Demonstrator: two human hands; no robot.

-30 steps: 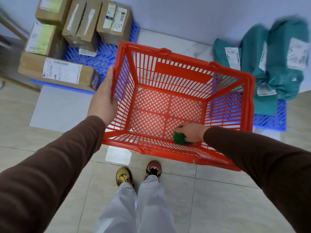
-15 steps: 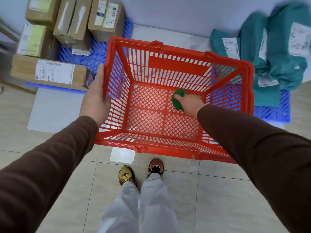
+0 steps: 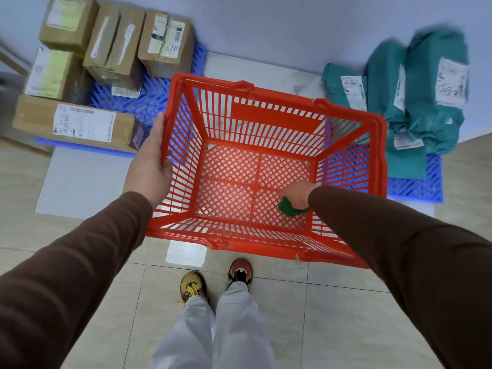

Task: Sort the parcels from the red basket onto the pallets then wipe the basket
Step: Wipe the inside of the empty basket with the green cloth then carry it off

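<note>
The red basket [image 3: 269,121] is held up in front of me, with no parcels inside. My left hand [image 3: 150,166] grips its left rim, thumb over the edge. My right hand [image 3: 298,194] is inside the basket, shut on a green cloth [image 3: 288,207] pressed against the mesh floor near the right front corner. Several cardboard boxes [image 3: 85,126] lie on the blue pallet [image 3: 151,98] at the left. Several teal mailer bags [image 3: 426,102] lie on a second blue pallet [image 3: 415,189] at the right.
A pale wall runs behind both pallets. Beige floor tiles lie below, with my feet [image 3: 215,283] just behind the basket. A wooden frame edge [image 3: 10,62] shows at the far left.
My right hand has dragged the green cloth from the basket floor's far middle back toward the near right corner. The left hand keeps its grip on the rim.
</note>
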